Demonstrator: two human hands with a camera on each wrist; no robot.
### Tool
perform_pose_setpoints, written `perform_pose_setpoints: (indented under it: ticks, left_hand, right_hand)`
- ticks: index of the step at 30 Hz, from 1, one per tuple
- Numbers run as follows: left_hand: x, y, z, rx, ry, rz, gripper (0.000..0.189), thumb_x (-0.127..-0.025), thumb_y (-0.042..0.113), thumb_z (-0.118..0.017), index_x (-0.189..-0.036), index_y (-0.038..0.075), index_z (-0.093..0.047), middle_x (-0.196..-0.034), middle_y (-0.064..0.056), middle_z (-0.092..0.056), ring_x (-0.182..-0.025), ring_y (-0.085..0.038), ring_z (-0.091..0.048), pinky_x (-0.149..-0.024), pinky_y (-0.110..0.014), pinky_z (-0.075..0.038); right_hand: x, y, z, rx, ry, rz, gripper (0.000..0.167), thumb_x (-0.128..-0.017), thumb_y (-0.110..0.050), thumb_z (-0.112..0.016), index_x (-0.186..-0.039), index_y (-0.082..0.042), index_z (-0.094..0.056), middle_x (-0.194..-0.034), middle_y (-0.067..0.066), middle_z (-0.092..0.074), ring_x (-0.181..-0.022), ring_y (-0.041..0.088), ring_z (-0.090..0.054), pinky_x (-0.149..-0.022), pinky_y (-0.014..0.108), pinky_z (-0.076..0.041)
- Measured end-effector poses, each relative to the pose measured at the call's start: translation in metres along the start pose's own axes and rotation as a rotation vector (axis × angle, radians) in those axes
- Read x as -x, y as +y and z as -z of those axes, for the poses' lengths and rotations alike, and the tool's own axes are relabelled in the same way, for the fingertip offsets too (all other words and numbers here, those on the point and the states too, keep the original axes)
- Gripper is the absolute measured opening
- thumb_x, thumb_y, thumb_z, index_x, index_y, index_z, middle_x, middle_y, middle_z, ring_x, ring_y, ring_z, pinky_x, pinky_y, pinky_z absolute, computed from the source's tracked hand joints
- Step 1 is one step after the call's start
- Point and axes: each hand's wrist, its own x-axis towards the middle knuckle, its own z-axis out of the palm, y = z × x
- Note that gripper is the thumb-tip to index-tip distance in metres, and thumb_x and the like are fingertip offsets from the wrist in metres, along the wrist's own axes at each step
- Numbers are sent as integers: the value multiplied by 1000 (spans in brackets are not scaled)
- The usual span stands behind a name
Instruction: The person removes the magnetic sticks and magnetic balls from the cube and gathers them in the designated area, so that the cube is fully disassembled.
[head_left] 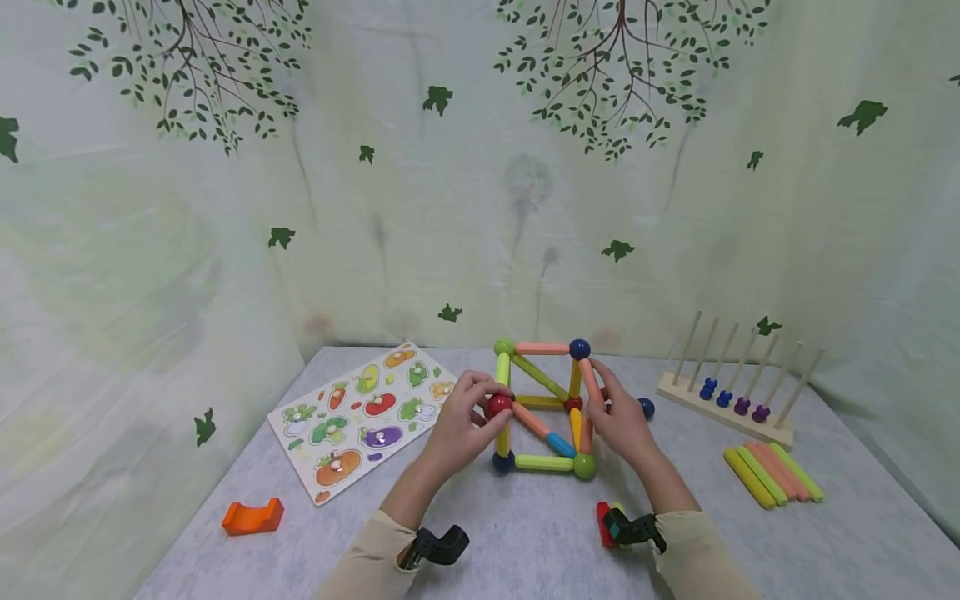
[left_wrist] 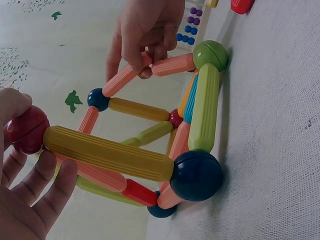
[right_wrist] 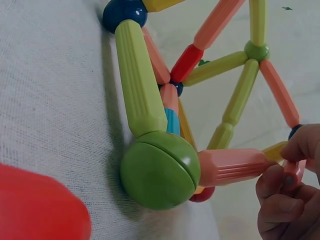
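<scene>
A frame of magnetic rods and balls (head_left: 536, 462) stands on the table, made of green, yellow and pink rods. My left hand (head_left: 461, 421) holds the red ball (head_left: 498, 407) at its near left upper corner, between thumb and fingers. From that ball a yellow rod (left_wrist: 110, 152) runs down to a dark blue ball (left_wrist: 196, 175). On the frame's right side my right hand (head_left: 621, 423) pinches a pink rod (left_wrist: 122, 81) that reaches to the far blue ball (head_left: 579, 349). Its fingers are also at the upper end of another pink rod (right_wrist: 232, 166), which rises from the green ball (right_wrist: 160, 170).
A vegetable puzzle board (head_left: 352, 421) lies at left, with an orange curved block (head_left: 252, 517) before it. At right are a pegged bead stand (head_left: 723, 408), several loose rods (head_left: 772, 475) and a blue ball (head_left: 647, 407). Near my right wrist lies a red piece (head_left: 604, 525).
</scene>
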Motion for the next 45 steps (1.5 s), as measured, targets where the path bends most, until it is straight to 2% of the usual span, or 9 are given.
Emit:
perform_pose_setpoints:
  ticks: [9,16,25,30,32,34,37,39,45]
  left_hand:
    - [0,0,0,8,-7,-9,23,-92,17,-71,-115,11,-69,-116,1,-54,-98,-13,-57,-73,-23,-57]
    - [-2,0,-1,5,1,-13,21,-92,17,-72,-113,15,-69,-115,2,-54,-98,-13,-58,-72,-23,-57]
    - [0,2,2,7,1,-26,23,-92,16,-71,-114,10,-69,-116,-1,-54,-98,-16,-58,-72,-23,-57]
    - [1,2,1,3,5,-33,23,-92,16,-71,-114,11,-69,-115,-1,-55,-98,-15,-58,-72,-23,-57]
    - [1,2,1,-2,5,-30,22,-93,17,-71,-114,13,-69,-115,-1,-54,-98,-15,-58,-72,-23,-57]
    - [1,1,1,-4,3,-23,21,-93,17,-71,-114,15,-69,-115,0,-54,-98,-14,-58,-72,-23,-57]
    - [1,1,1,2,-2,-13,20,-93,18,-71,-113,16,-69,-115,1,-54,-97,-13,-58,-72,-23,-56]
    - [1,1,1,7,-5,-8,20,-93,18,-71,-113,17,-69,-115,1,-54,-97,-13,-58,-73,-23,-56]
    - [1,1,1,12,-6,0,21,-93,18,-71,-113,17,-69,-115,2,-54,-97,-12,-58,-73,-23,-56]
  right_hand:
    - [0,-2,11,87,22,34,61,-102,-25,-54,-155,-38,-27,-91,11,-56,-65,21,-49,-55,27,-42]
    - [-1,-6,23,172,-19,11,57,-103,-28,-48,-156,-38,-27,-91,14,-58,-63,22,-49,-52,26,-40]
    - [-2,-11,31,161,-83,0,56,-105,-27,-44,-157,-33,-27,-96,15,-59,-68,22,-48,-55,25,-40]
    - [-4,-12,34,153,-119,-21,55,-105,-28,-41,-158,-33,-27,-93,18,-56,-60,22,-47,-51,24,-38]
    - [-5,-12,36,147,-135,-19,55,-104,-26,-39,-157,-32,-28,-102,19,-58,-55,23,-47,-49,25,-37]
    - [-5,-10,37,147,-162,-19,55,-103,-24,-38,-157,-32,-30,-97,21,-60,-52,23,-47,-49,26,-37]
    - [-4,-6,37,154,-203,-12,55,-104,-24,-38,-157,-29,-29,-87,14,-63,-53,23,-49,-51,28,-38]
    - [-4,-4,36,171,-224,-28,55,-104,-26,-38,-158,-26,-27,-73,10,-60,-56,22,-51,-54,28,-39]
    - [5,9,40,158,-203,-82,47,-100,-22,-47,-145,-8,-41,-88,11,-69,-66,21,-54,-59,29,-42]
